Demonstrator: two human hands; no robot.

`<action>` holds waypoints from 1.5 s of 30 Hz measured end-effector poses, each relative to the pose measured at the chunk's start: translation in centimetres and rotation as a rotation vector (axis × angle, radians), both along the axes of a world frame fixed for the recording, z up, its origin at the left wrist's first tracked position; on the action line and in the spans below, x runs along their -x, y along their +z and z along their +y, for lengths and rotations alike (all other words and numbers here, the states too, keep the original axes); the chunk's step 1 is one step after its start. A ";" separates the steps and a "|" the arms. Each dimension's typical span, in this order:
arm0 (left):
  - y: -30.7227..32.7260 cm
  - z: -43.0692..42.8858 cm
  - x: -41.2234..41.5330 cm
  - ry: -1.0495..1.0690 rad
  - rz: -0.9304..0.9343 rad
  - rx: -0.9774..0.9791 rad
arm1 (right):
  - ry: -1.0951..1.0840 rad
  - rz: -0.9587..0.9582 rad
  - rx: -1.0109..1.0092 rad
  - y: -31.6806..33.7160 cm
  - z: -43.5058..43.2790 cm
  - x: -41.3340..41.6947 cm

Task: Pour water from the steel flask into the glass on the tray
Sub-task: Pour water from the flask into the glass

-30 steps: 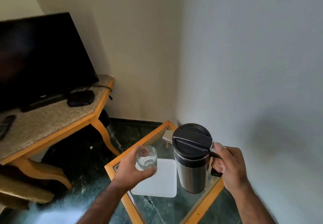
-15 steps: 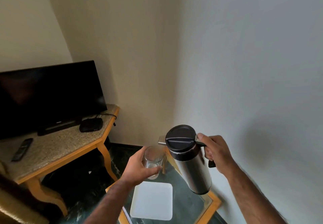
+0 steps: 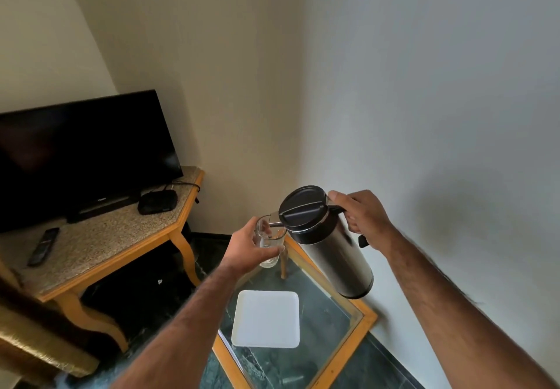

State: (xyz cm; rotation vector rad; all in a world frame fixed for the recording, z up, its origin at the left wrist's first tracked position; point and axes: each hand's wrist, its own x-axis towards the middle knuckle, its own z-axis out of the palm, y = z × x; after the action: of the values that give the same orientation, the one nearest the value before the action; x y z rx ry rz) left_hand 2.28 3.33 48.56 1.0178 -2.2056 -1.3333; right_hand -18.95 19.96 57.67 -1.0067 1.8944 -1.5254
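Observation:
My right hand (image 3: 360, 217) grips the black handle of the steel flask (image 3: 330, 253), which is held in the air and tilted to the left. Its black lid faces me and its spout sits right over the rim of the clear glass (image 3: 270, 241). My left hand (image 3: 251, 247) holds that glass from the left side, raised well above the table. The white square tray (image 3: 266, 319) lies bare on the glass-topped side table (image 3: 342, 340) below both hands. I cannot make out a stream of water.
The small table has a wooden frame and stands in the corner against the right wall. To the left is a stone-topped TV table (image 3: 100, 243) with a black television (image 3: 81, 158), a black box (image 3: 157, 202) and a remote (image 3: 44, 246). Dark green marble floor lies below.
Both hands rose from just over the tray. The flask tipped further left and its spout came to the glass rim. The view lifted, showing more wall.

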 end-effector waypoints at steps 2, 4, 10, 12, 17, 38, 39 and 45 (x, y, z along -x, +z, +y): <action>-0.3 0.0 0.1 0.001 -0.004 -0.004 | 0.000 0.018 -0.016 -0.1 -0.1 0.0; -0.6 0.0 0.0 0.000 -0.013 0.001 | -0.006 0.073 -0.045 -0.1 -0.2 0.1; -1.2 0.1 -0.3 0.009 -0.033 0.000 | 0.042 0.209 -0.136 0.7 -1.0 0.4; -1.4 0.0 -0.3 0.008 -0.034 -0.005 | 0.058 0.251 -0.155 0.8 -1.3 0.5; -1.7 0.0 -0.1 0.002 -0.018 -0.016 | 0.059 0.293 -0.183 0.9 -1.8 0.4; -3.8 0.5 -0.4 0.017 -0.050 -0.042 | 0.152 0.535 -0.336 2.4 -2.9 -1.5; -3.9 0.6 -0.3 0.017 -0.053 -0.041 | 0.159 0.552 -0.346 2.6 -3.0 -1.7; -4.3 1.0 -0.4 0.000 -0.051 -0.045 | 0.174 0.594 -0.388 3.1 -3.1 -2.2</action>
State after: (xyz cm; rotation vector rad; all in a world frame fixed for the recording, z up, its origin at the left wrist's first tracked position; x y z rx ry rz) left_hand 2.66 4.34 44.26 1.0796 -2.2222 -1.3778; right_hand -16.71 16.86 60.80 -1.4933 2.2934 -0.7550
